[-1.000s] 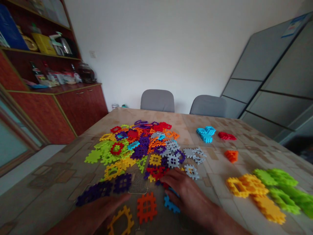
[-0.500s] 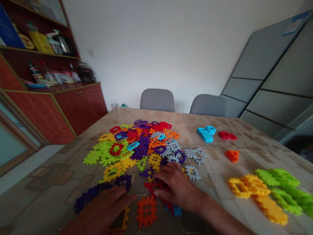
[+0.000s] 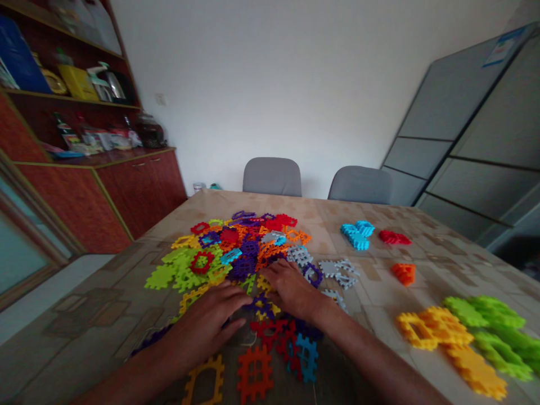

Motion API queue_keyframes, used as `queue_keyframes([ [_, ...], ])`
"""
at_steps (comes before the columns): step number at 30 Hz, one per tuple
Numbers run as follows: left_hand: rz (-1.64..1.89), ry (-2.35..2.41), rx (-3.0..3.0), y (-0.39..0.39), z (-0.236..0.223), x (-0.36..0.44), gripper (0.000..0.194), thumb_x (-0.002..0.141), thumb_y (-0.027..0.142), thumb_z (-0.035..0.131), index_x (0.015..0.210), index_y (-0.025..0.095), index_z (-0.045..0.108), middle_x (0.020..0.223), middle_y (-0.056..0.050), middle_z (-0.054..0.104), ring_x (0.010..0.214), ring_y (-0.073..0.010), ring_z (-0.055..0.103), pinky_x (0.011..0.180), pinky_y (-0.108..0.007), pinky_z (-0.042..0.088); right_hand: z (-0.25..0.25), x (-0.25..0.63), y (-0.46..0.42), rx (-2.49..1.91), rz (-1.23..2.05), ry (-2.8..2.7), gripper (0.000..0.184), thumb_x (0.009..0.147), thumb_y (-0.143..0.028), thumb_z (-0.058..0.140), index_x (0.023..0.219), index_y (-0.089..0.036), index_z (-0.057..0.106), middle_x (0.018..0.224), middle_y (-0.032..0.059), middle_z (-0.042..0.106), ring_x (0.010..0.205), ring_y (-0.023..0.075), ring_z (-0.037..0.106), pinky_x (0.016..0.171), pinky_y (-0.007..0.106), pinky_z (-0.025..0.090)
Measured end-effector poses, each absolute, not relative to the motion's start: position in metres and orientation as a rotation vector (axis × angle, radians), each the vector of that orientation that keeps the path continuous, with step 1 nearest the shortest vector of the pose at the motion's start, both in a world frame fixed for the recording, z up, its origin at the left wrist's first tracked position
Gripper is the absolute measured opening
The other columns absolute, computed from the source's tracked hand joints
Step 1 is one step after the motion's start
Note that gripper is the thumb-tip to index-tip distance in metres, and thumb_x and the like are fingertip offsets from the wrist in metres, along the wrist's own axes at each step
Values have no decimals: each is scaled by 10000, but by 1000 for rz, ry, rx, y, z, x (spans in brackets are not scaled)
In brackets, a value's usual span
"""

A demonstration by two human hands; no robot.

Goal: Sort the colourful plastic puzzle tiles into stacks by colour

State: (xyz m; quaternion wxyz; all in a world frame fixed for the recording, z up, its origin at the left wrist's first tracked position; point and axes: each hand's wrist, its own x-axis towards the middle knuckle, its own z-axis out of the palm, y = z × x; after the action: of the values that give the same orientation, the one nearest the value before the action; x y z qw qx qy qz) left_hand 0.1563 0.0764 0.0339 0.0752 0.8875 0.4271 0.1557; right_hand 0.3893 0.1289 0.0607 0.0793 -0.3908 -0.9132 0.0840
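Interlocking plastic tiles [image 3: 242, 267] of many colours lie in one mixed pile on the desk [image 3: 324, 219], and this pile serves here as the landmark. At its near edge, both hands are working with palms turned down.

The left hand [image 3: 217, 315] comes from the lower left, with the forearm low and slanting inward. Its fingers point to the right and bend a little, and the thumb stands apart below them, so the hand is moderately wide. Whether it touches a tile, I cannot tell.

The right hand [image 3: 284, 287] comes from the lower right, with the forearm crossing diagonally. Its fingers are curled downward over the near part of the pile, around a yellow tile [image 3: 264, 283]; whether they grip it is hidden.

Nearer than the pile, between the forearms, are red tiles [image 3: 270, 332], a blue tile [image 3: 309, 357], an orange-red window tile [image 3: 254, 374] and a yellow frame tile [image 3: 218, 371]. Just right of the pile lie grey tiles [image 3: 331, 267]. Farther right are a cyan stack [image 3: 358, 233], a red stack [image 3: 394, 237] and an orange stack [image 3: 404, 273]; nearer to the person, yellow tiles [image 3: 449, 329] lie beside lime green tiles [image 3: 498, 312].
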Motion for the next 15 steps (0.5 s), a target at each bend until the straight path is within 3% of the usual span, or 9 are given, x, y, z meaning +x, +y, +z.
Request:
queue_keyframes([
  [5,394,1217,2673,95,32,175,441,863,121,692,1276,263,631,1232,-53,682,1161,-278,607,1049,-449,471,62,388,128,-1273,254,-2703,406,884,-271,721,1263,-161,625,1196,140,678,1153,313,572,979,424,426],
  [9,374,1239,2682,92,32,177,439,840,36,611,1218,252,666,1168,-73,695,1121,-304,616,996,-479,493,62,386,127,-1355,289,-2661,361,864,-269,748,1196,-156,661,1168,158,695,1150,333,588,994,445,420],
  [15,425,1311,2677,93,45,152,474,829,45,535,1244,228,674,1211,-111,680,1148,-311,615,989,-455,504,59,390,133,-1306,398,-2593,628,778,-210,789,1359,-150,560,1224,152,673,1157,318,593,1003,431,432],
])
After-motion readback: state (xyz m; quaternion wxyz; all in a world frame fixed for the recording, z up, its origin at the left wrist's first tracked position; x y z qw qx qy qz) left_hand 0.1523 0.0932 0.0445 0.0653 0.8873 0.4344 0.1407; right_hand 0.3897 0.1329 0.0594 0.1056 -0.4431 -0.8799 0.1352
